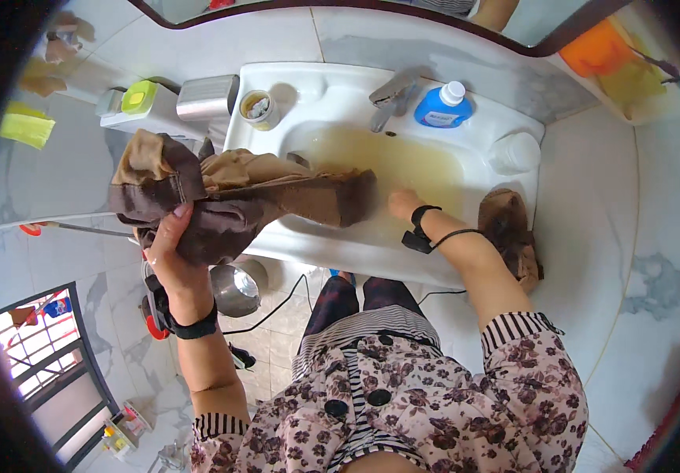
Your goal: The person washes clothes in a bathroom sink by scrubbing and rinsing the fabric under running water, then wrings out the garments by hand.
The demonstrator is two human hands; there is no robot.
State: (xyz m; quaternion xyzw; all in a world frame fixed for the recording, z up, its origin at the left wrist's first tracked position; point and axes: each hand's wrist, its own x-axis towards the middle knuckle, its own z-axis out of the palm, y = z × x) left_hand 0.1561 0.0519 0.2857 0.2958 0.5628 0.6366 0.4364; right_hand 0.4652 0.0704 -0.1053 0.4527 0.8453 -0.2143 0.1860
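Observation:
My left hand [173, 240] grips a wet brown garment [233, 206] with a tan lining, raised over the left side of the sink. The garment's darker end hangs across the white sink [340, 246] toward the middle of the basin. Cloudy yellowish water [411, 162] fills the basin. My right hand [404, 203] is lowered at the water near the basin's front; its fingers are hidden, so whether they hold anything does not show. Another brown cloth piece [506, 221] lies bunched on the sink's right rim, beside my right forearm.
Behind the basin are a metal faucet [394, 98] and a blue bottle with a white cap [442, 106]. A small open tub [259, 110] sits at the back left, a white jar [513, 153] at the right. Below the left rim is a metal pot [235, 292]; a black cable [281, 309] runs nearby.

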